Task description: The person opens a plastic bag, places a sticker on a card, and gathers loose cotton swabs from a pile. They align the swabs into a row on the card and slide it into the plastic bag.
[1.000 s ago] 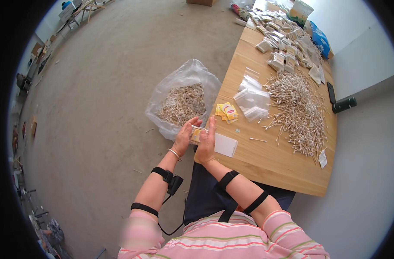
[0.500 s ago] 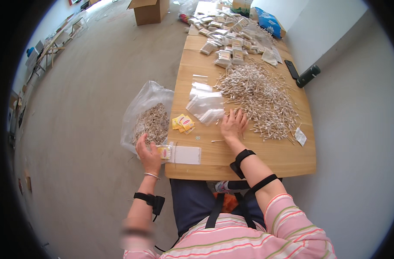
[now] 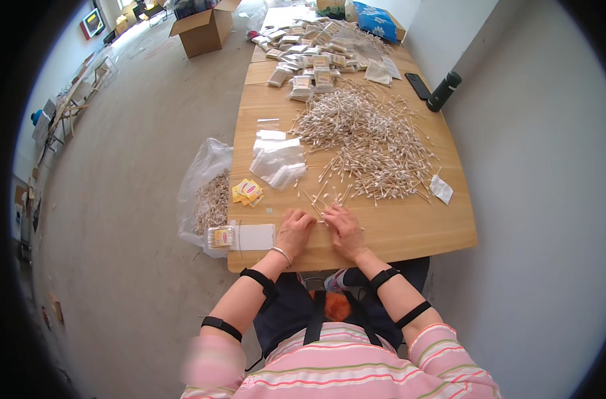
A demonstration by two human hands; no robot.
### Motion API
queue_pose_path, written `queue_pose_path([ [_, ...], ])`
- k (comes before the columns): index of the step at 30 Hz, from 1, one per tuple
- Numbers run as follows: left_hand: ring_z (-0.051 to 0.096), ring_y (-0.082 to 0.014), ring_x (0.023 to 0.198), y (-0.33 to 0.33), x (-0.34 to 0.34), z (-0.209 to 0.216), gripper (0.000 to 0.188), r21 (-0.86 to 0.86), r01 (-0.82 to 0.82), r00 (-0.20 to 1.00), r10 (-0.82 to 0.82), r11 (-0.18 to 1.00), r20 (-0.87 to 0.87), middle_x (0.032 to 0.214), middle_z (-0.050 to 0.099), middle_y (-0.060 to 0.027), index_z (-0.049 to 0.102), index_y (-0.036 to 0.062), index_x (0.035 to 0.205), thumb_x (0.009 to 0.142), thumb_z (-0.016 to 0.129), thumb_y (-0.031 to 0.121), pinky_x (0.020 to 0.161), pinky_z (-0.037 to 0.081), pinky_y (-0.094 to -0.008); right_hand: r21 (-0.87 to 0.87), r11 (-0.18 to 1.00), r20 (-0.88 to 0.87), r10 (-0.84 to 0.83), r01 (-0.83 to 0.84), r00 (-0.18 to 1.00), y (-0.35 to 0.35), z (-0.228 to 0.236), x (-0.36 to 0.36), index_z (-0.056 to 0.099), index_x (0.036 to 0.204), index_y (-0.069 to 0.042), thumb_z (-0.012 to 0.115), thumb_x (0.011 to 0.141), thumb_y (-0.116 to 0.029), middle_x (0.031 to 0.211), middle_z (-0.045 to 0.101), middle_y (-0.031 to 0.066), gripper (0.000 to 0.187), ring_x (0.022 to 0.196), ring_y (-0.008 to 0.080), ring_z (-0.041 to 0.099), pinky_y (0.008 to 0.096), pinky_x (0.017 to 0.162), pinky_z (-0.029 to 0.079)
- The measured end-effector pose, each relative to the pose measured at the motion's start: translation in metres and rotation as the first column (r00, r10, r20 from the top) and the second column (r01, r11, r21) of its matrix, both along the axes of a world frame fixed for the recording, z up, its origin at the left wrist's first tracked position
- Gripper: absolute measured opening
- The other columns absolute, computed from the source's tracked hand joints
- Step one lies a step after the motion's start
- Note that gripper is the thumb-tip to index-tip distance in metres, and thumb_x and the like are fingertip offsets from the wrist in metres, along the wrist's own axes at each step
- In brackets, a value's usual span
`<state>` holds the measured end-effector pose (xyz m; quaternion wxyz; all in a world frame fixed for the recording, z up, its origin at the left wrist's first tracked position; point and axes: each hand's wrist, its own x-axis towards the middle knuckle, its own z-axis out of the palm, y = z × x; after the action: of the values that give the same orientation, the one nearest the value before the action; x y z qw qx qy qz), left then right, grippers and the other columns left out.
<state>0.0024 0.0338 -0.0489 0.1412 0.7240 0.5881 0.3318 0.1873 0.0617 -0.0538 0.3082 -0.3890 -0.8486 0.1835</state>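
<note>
My left hand (image 3: 296,229) and my right hand (image 3: 343,228) rest low over the near edge of the wooden table, fingertips almost meeting. Several loose cotton swabs (image 3: 317,199) lie at and just beyond the fingertips. My right hand's fingers are bent down and closed on some of these swabs. The left hand is curled, and its fingers hide whatever they hold; one swab tip shows in the gap between both hands. Beyond them spreads a large heap of cotton swabs (image 3: 363,143). Left of my left hand lies a white card (image 3: 256,237), beside a filled swab packet (image 3: 220,237).
Clear plastic bags (image 3: 280,163) and yellow labels (image 3: 248,191) lie on the left side. A big plastic sack (image 3: 200,179) of swabs stands beside the table. Packed swab bags (image 3: 316,63) are piled at the far end, near a phone (image 3: 418,86) and dark bottle (image 3: 444,92).
My left hand has left the packet by the sack and come right across the card. My right hand has pulled back from the heap's edge toward me, with a few swabs. The view has shifted.
</note>
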Motion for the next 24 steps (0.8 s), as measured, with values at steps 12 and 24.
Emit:
queue_pose_path([
  [12,0.046,-0.0263,0.112,0.011,0.025,0.023,0.026,0.084,-0.039,0.991,0.049,0.996,-0.125,0.113,0.054,-0.0049,0.065,0.0155,0.096,0.072,0.072,0.018,0.094,0.034,-0.0405,0.038,0.888,0.032,-0.460,0.458,0.888,-0.011,0.012,0.006,0.065,0.099,-0.012,0.066,0.075,-0.020,0.101,0.055,0.0046,0.025,0.099,0.0250,0.049,0.0409,0.086,0.038],
  [24,0.048,-0.0303,0.111,0.002,0.017,0.003,0.014,0.047,-0.029,0.997,0.032,0.998,-0.073,0.112,0.056,-0.0089,0.065,0.0095,0.084,0.074,0.072,0.016,0.095,0.035,-0.0422,0.078,0.701,0.059,-0.713,0.709,0.699,-0.004,-0.003,0.006,0.064,0.092,-0.016,0.062,0.083,-0.021,0.090,0.055,0.0008,0.010,0.092,0.0230,0.051,0.0405,0.081,0.038],
])
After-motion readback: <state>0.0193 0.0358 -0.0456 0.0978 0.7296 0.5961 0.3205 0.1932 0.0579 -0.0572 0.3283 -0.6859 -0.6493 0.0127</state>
